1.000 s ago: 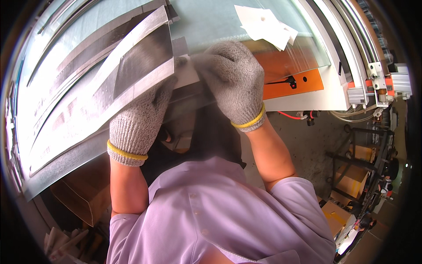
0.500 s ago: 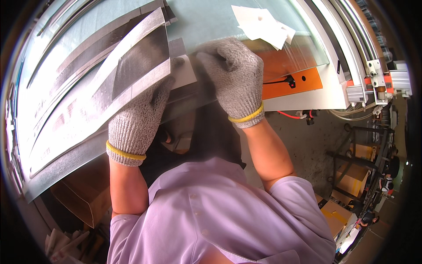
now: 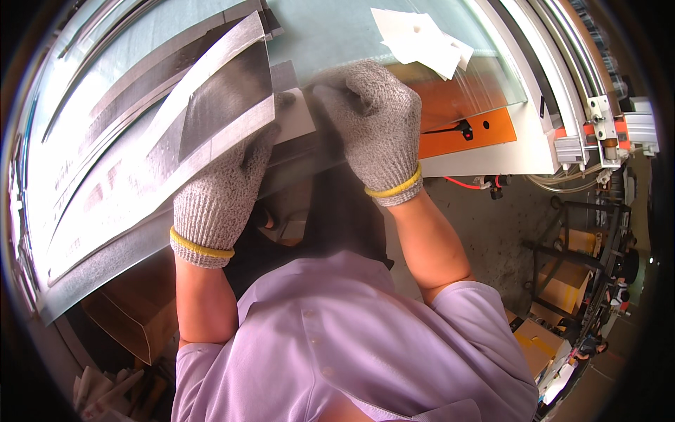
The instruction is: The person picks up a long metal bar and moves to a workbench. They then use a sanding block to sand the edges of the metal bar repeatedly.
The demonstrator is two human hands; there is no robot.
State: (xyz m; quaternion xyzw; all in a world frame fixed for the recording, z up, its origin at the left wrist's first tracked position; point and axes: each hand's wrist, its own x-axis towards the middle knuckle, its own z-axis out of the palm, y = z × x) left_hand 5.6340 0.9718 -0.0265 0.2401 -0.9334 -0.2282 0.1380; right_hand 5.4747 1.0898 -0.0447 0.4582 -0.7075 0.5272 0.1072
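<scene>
A grey-and-white striped sheet [image 3: 176,133] lies flat on the table [image 3: 337,35], at ten o'clock from the left hand [image 3: 221,193]. That gloved hand presses it, fingers together. The right hand [image 3: 373,123], at two o'clock, curls closed on a dark strip [image 3: 309,151].

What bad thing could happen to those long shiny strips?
The strips lie loosely stacked and overhang the table's near edge, so a nudge from the left hand might slide some off. The right hand presses a dark sheet at that edge; it could crease or slip.
</scene>
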